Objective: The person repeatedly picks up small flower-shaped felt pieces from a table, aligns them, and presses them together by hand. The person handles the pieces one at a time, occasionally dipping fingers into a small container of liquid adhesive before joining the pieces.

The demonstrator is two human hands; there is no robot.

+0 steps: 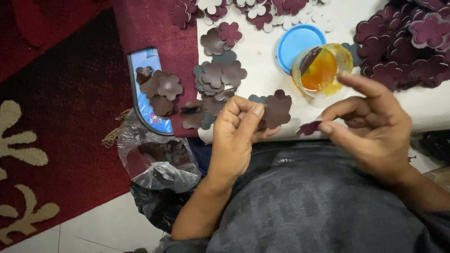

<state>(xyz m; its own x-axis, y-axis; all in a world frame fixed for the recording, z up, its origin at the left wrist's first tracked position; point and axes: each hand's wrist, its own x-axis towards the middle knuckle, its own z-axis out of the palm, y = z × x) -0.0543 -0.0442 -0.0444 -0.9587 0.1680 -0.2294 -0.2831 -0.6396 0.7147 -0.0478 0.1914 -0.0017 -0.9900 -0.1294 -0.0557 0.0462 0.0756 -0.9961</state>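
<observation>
Nearby: glue jar beside blue lid | flower cutouts around

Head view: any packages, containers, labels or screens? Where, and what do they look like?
Clear plastic cup: on the white table above the right hand, round, holding amber liquid.
Blue lid: beside the cup, round, light blue.
Clear plastic bag: left of the left hand, crumpled, dark pieces inside.
No labels or screens visible.
</observation>
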